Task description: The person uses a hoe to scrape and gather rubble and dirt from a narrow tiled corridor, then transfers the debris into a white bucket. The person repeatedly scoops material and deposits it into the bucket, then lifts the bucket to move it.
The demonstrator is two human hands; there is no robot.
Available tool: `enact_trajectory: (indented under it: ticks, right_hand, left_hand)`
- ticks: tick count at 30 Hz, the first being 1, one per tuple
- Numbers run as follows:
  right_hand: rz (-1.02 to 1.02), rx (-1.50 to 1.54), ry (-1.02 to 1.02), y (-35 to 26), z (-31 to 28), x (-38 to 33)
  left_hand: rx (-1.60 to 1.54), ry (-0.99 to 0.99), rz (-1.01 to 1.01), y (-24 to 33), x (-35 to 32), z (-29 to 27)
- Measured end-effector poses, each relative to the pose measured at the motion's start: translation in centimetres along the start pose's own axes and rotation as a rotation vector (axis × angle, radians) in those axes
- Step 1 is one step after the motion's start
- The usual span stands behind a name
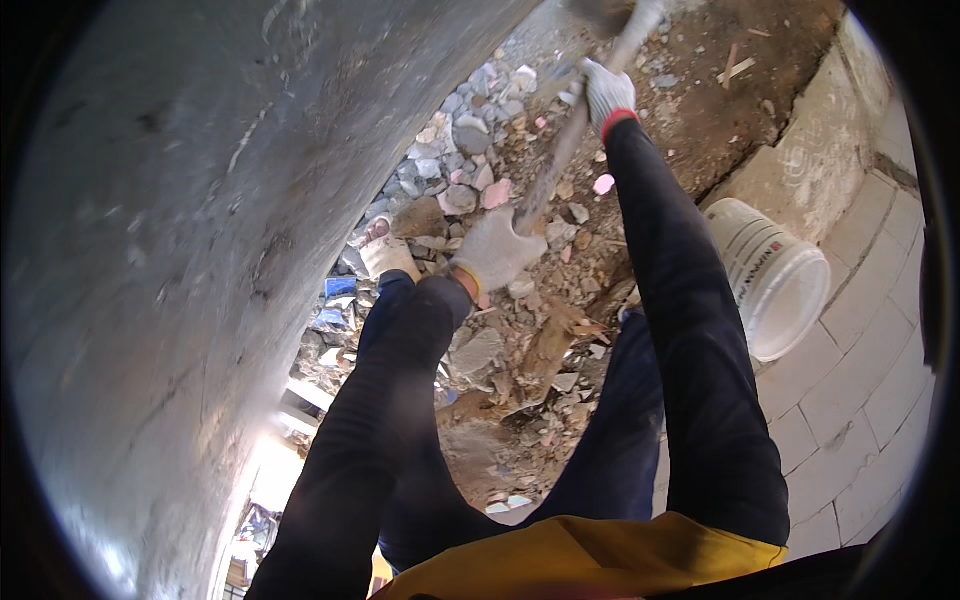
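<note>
**Two gloved hands on a long handle above rubble**

The long handle [555, 172], blurred, slants over the rubble [478, 352], between the foot of the wall [200, 250] and the near edge of the concrete slab [808, 150]. The left hand [497, 250], in a yellow-cuffed white glove, is curled around its lower part; the right hand [608, 95], red-cuffed, is wrapped around it farther up. Neither grip gapes visibly. What the far end carries cannot be told. A white bucket [745, 250] stands apart, at the edge of the tiled paving [840, 400].
</note>
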State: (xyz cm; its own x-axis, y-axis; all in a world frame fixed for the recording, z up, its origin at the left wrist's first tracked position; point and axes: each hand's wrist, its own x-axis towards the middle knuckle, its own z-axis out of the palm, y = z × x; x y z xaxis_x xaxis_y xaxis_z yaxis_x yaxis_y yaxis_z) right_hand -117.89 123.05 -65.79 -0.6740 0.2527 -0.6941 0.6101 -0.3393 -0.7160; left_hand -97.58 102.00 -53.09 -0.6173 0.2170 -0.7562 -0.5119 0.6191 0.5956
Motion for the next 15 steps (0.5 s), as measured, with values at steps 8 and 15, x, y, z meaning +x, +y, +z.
enact_trajectory:
  ticks: [8, 15]
  right_hand:
    - [-0.478, -1.655, -0.530, 21.7, 7.6, -7.8]
    - [-0.473, -1.753, -0.709, 23.7, 6.6, -17.5]
  left_hand:
    - [-0.218, -0.072, -0.520, -3.6, -14.8, -6.4]
    - [-0.454, -0.007, -0.656, -0.6, -24.7, -2.3]
